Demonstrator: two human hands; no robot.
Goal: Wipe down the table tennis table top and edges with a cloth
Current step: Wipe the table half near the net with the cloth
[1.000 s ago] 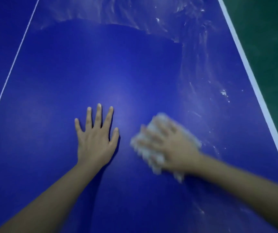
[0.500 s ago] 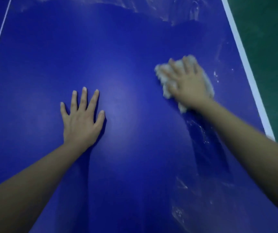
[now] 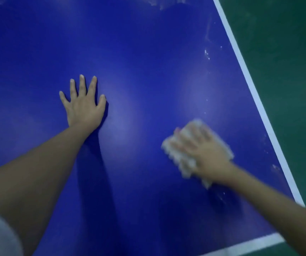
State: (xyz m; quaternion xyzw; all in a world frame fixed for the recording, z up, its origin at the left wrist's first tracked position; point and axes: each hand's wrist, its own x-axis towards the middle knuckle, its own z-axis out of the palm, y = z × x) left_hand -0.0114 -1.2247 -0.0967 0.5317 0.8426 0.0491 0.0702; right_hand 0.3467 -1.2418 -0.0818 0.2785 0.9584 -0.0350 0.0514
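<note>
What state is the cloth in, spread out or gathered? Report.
Gathered: the cloth is a compact pad under the right hand; blur hides folds.

The left hand (image 3: 83, 108) lies flat, fingers (image 3: 82, 85) spread; the right hand (image 3: 207, 154), blurred, presses palm-down.

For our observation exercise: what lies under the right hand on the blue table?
A white cloth lies under the right hand, flat on the table. Its middle is hidden by the hand.

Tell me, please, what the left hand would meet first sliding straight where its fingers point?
The way looks free: only bare blue table-tennis tabletop lies ahead of the left hand, to the picture's top.
</note>
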